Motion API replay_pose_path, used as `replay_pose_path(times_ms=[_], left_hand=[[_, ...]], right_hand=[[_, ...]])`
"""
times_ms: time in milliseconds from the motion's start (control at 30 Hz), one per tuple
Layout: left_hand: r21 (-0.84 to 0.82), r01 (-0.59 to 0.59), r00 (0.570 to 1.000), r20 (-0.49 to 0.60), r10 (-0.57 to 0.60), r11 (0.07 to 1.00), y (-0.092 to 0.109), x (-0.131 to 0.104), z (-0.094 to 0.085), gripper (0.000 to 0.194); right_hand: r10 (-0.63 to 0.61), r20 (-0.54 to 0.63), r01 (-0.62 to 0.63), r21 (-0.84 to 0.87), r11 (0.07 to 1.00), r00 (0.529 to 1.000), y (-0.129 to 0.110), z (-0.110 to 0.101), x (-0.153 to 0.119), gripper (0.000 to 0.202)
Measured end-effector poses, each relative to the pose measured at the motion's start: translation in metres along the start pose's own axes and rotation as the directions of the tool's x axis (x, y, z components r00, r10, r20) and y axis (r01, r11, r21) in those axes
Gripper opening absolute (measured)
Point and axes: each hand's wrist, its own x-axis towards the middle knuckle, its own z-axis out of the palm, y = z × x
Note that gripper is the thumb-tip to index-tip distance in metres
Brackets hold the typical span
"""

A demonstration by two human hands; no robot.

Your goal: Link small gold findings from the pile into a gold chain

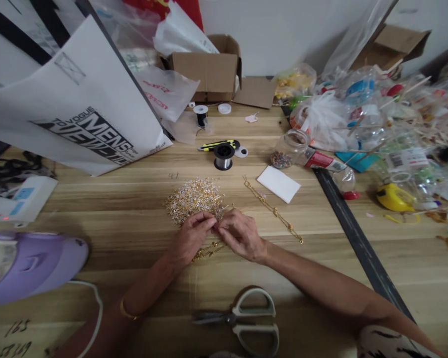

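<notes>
My left hand (pixel 197 232) and my right hand (pixel 242 233) meet at the middle of the table, thumbs and fingertips pinched close together. Whatever sits between the fingertips is too small to make out. Just beyond them lies a heap of small gold and silver beads or pins (pixel 194 196). A gold chain (pixel 209 250) shows beneath and between my wrists, partly hidden by the hands. To the right, a beaded gold chain (pixel 274 211) is stretched out on the wood. Scissors with pale handles (pixel 235 318) lie nearer to me.
A spool of clear thread (pixel 223 158), a yellow utility knife (pixel 212 145) and a dark spool (pixel 201 117) stand farther back. A bead jar (pixel 291 149) lies by a white card (pixel 279 184). Bags and bottles crowd the right; a white bag (pixel 78 104) and purple appliance (pixel 41 263) occupy the left.
</notes>
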Motion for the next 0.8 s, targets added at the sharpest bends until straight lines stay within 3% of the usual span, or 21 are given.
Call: replay_pose_path(times_ms=[800], left_hand=[[0.108, -0.01, 0.999, -0.032, 0.014, 0.994, -0.0012, -0.0003, -0.0013, 0.024]], right_hand=[[0.077, 0.002, -0.077, 0.024, 0.997, 0.997, -0.0031, -0.0021, 0.0023, 0.004]])
